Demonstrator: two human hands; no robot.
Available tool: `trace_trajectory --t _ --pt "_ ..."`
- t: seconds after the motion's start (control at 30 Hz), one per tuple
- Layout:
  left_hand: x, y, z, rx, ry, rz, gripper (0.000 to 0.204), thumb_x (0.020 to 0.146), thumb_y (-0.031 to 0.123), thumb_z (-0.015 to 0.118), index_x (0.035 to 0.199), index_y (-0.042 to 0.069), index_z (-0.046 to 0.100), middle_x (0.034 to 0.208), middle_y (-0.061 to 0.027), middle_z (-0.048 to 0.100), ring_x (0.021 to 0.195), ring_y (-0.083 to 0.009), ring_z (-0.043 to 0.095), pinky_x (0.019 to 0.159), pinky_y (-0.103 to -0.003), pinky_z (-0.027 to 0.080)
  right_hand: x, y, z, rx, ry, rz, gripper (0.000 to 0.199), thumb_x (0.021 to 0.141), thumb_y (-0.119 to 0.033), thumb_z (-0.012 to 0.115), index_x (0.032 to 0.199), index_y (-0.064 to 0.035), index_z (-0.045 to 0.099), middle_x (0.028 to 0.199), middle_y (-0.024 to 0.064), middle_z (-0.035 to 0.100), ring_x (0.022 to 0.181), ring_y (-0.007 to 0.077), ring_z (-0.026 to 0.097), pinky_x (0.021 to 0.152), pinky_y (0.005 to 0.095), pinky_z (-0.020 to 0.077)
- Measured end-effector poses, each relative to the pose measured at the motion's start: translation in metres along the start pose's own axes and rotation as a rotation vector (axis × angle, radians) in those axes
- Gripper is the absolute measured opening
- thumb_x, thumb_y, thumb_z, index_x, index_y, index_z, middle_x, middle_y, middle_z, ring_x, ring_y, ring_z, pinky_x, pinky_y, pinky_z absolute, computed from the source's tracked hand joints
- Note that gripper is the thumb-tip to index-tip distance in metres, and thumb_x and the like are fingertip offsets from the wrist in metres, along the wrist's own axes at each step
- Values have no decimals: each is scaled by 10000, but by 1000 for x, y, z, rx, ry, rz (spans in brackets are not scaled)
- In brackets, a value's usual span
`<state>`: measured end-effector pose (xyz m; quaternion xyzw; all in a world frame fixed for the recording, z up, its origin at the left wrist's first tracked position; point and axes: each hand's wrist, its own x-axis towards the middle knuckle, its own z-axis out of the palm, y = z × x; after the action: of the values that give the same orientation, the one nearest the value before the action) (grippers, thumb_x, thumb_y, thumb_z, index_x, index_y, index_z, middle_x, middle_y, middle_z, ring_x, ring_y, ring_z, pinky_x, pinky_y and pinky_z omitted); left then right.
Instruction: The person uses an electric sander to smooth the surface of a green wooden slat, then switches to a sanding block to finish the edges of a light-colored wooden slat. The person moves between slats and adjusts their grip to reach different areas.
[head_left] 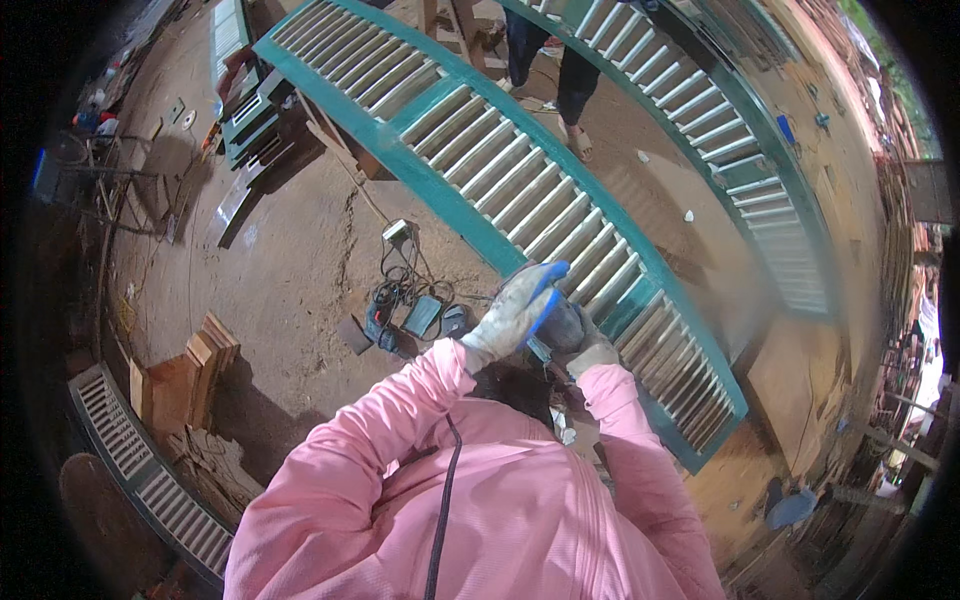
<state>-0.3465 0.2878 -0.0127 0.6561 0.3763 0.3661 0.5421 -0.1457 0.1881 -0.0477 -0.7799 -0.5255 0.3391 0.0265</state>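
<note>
A long green louvred shutter (545, 165) with pale worn slats slants across in front of me. Over its near edge, my left hand (517, 308), in a grey-white glove with blue edging, closes on a dark rounded tool (563, 328) that resembles a hand-held sander. My right hand (595, 354), also gloved, grips the tool's right side. Its underside is hidden, so I cannot tell whether it touches the shutter.
A blue corded power tool (381, 312) lies among coiled cords on the left floor. Stacked brown boards (190, 375) stand nearer. Another shutter (690, 95) is at the far right, with a person's legs (575, 85) beside it. A louvred panel (150, 470) leans lower left.
</note>
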Motion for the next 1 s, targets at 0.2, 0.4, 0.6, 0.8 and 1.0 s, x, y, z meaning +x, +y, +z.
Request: trace_trajectory --t 0.2,0.4,0.6,0.8,1.0 --pt "-16 -76 -8 93 485 -313 419 1061 255 563 1389 -5 571 1331 -202 613 1249 -305 593 1075 -389 458 -11 18 -13 -7 -70 128 974 664 -369 834 1561 -296 459 1220 267 715 1157 404 696 1008 461 548" --pt "-89 -141 -29 69 581 -548 434 1056 322 542 1337 -2 613 1279 -203 639 1225 -313 594 1062 -405 451 -46 82 -23 -82 29 218 704 600 -384 877 1181 -12 735 1033 291 745 1035 437 728 903 482 576" --pt "-170 -215 -8 -221 693 -646 440 1002 372 562 1195 -12 655 1090 -195 685 965 -320 661 855 -443 524 -71 137 -34 -224 55 206 851 572 -414 901 1221 85 668 1084 281 742 1078 400 728 925 479 568" --pt "-200 -232 46 -69 684 -518 428 994 362 597 1204 -9 639 1019 -183 670 857 -286 637 744 -417 509 -33 145 -37 -232 25 124 875 570 -431 896 1235 84 659 1172 298 714 1146 413 691 989 466 550" --pt "-135 -197 44 -575 527 -717 529 1036 487 580 1358 68 596 1177 -71 634 1010 -193 593 875 -341 478 -18 107 -29 -217 97 -4 799 588 -338 917 1227 75 674 1152 270 735 1112 360 719 934 413 558"
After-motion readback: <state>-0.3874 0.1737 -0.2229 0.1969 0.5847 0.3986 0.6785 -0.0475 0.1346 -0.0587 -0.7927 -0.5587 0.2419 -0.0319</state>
